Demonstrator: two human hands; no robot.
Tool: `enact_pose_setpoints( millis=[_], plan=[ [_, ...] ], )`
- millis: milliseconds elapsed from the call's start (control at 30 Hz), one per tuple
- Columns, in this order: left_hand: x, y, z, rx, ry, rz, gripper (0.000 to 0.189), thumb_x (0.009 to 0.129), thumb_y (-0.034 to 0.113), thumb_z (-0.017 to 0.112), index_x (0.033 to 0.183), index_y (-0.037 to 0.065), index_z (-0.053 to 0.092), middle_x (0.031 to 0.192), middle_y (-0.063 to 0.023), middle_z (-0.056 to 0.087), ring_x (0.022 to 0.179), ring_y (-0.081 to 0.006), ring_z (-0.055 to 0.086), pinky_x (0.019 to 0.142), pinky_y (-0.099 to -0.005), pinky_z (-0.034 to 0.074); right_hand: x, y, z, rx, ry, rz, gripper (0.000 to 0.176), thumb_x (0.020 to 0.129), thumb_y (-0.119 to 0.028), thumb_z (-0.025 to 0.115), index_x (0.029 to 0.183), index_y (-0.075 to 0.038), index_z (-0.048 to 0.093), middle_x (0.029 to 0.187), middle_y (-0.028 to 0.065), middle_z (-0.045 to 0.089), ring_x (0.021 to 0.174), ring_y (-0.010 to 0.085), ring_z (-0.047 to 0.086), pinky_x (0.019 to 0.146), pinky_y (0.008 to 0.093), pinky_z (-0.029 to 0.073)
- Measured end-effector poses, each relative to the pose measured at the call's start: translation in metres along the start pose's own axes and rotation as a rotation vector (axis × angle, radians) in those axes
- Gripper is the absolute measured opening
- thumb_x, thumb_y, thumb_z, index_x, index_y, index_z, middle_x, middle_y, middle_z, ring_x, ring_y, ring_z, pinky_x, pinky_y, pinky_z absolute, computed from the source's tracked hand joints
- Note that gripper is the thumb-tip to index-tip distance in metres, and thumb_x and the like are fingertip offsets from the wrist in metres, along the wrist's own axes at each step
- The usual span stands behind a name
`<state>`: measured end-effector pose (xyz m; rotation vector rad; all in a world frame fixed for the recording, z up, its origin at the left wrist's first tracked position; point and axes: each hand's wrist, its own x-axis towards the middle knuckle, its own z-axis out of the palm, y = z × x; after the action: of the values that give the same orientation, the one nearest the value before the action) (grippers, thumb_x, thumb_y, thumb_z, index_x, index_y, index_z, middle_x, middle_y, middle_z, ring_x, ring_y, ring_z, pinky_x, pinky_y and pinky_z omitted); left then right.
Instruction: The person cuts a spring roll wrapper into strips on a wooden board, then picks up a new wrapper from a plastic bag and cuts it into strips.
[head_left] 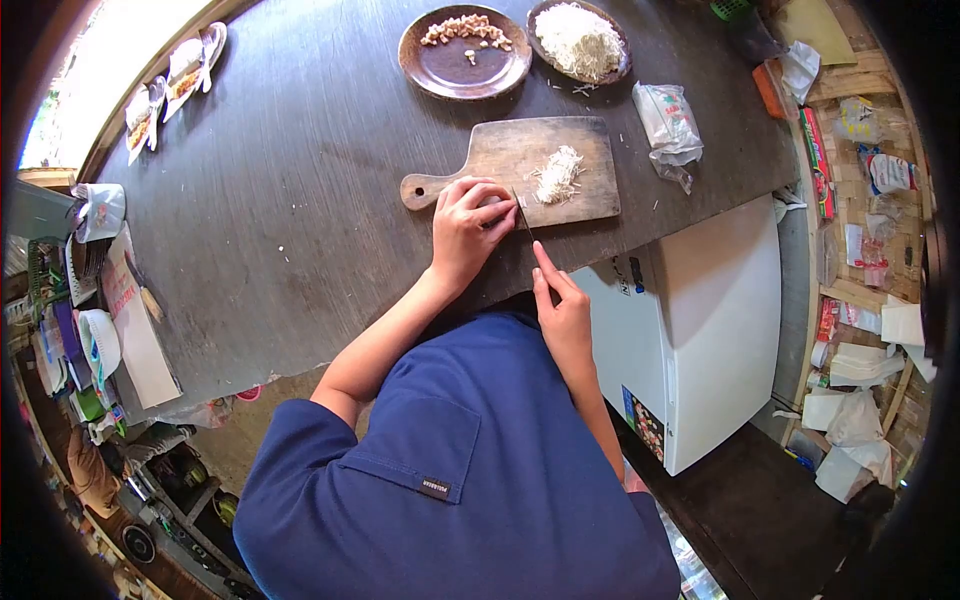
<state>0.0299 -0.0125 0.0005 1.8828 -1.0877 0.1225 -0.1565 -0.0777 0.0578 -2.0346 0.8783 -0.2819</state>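
My left hand (470,225) is closed over a pale piece of food, mostly hidden by the fingers, at the lower left part of the wooden cutting board (585,150). In my right hand (562,305) is a knife (526,222), its thin dark blade resting beside my left fingertips at the board's near edge. The index finger lies along the knife. A small heap of pale thin shreds (559,176) is on the right half of the board.
Behind the board stand a brown plate (465,82) with small tan cubes and a bowl (622,68) heaped with white shreds. A white plastic packet (668,122) lies to the right. Two small dishes with spoons (205,62) sit far left. A white fridge (725,320) stands below the table edge.
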Motion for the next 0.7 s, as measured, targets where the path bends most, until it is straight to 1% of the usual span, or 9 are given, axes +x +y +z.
enact_pose_setpoints(
  millis=[33,100,133,200,233,300,533,633,700],
  plan=[
    [-0.001,0.000,0.000,0.000,0.000,0.000,0.013,0.079,0.015,0.083,0.091,0.012,0.083,0.104,0.0020,0.074,0.113,-0.0229,0.066,0.099,-0.0408,0.050,0.001,0.002,0.002,0.000,0.000,0.000,0.041,0.109,-0.015,0.062,0.150,-0.014,0.063,0.081,0.0128,0.059,0.074,0.0150,0.055,0.073,0.0332,0.050],
    [0.000,0.000,0.000,-0.008,0.001,0.001,0.012,0.079,0.015,0.084,0.091,0.012,0.083,0.103,0.0019,0.074,0.112,-0.0228,0.066,0.099,-0.0410,0.050,0.007,0.008,0.007,0.042,0.053,-0.086,0.041,0.109,-0.016,0.063,0.150,-0.016,0.064,0.078,0.0080,0.059,0.069,0.0120,0.053,0.068,0.0310,0.049],
    [0.000,0.000,0.001,-0.008,0.003,0.005,0.012,0.079,0.015,0.084,0.091,0.012,0.083,0.103,0.0019,0.074,0.112,-0.0228,0.066,0.099,-0.0410,0.050,0.008,0.009,0.006,0.041,0.056,-0.089,0.041,0.109,-0.016,0.063,0.150,-0.016,0.064,0.078,0.0080,0.059,0.069,0.0120,0.053,0.068,0.0310,0.049],
    [-0.001,-0.001,0.001,-0.010,0.010,-0.001,0.012,0.078,0.014,0.084,0.090,0.012,0.083,0.103,0.0018,0.075,0.112,-0.0227,0.067,0.099,-0.0411,0.050,0.011,0.008,0.003,0.184,-0.016,0.090,0.041,0.110,-0.018,0.063,0.151,-0.018,0.064,0.077,0.0013,0.059,0.064,0.0075,0.049,0.061,0.0273,0.046],
    [-0.001,-0.002,0.001,-0.007,0.013,0.000,0.012,0.078,0.014,0.084,0.090,0.012,0.083,0.103,0.0018,0.075,0.112,-0.0227,0.067,0.099,-0.0411,0.050,0.011,0.006,0.001,0.185,-0.018,0.086,0.041,0.110,-0.018,0.063,0.151,-0.018,0.064,0.077,0.0013,0.059,0.064,0.0075,0.049,0.061,0.0273,0.046],
    [-0.003,-0.003,0.002,-0.024,0.009,-0.003,0.012,0.078,0.015,0.084,0.090,0.012,0.083,0.104,0.0018,0.075,0.112,-0.0226,0.067,0.099,-0.0409,0.050,0.007,0.003,-0.004,0.181,-0.052,0.177,0.040,0.109,-0.017,0.063,0.149,-0.017,0.065,0.092,0.0202,0.072,0.078,0.0218,0.066,0.080,0.0360,0.055],
    [-0.001,-0.002,0.001,-0.025,0.004,-0.004,0.012,0.078,0.014,0.084,0.089,0.012,0.083,0.103,0.0018,0.075,0.112,-0.0225,0.067,0.099,-0.0407,0.050,-0.003,0.003,-0.006,0.177,-0.038,0.150,0.039,0.108,-0.017,0.063,0.147,-0.016,0.066,0.092,0.0191,0.072,0.077,0.0192,0.065,0.079,0.0351,0.054],
    [-0.001,-0.003,0.000,-0.018,0.004,0.011,0.011,0.078,0.014,0.084,0.089,0.012,0.083,0.102,0.0017,0.075,0.112,-0.0226,0.067,0.098,-0.0406,0.050,-0.002,0.006,-0.004,0.187,-0.055,0.159,0.040,0.108,-0.017,0.064,0.147,-0.016,0.066,0.090,0.0204,0.070,0.075,0.0224,0.065,0.078,0.0363,0.054],
    [0.001,0.000,0.000,-0.015,0.005,-0.014,0.011,0.078,0.014,0.084,0.089,0.012,0.082,0.102,0.0017,0.075,0.111,-0.0229,0.067,0.098,-0.0408,0.051,-0.001,0.005,-0.005,0.086,-0.023,0.043,0.040,0.107,-0.016,0.064,0.147,-0.016,0.066,0.090,0.0224,0.070,0.074,0.0267,0.065,0.076,0.0373,0.054]
  ],
)
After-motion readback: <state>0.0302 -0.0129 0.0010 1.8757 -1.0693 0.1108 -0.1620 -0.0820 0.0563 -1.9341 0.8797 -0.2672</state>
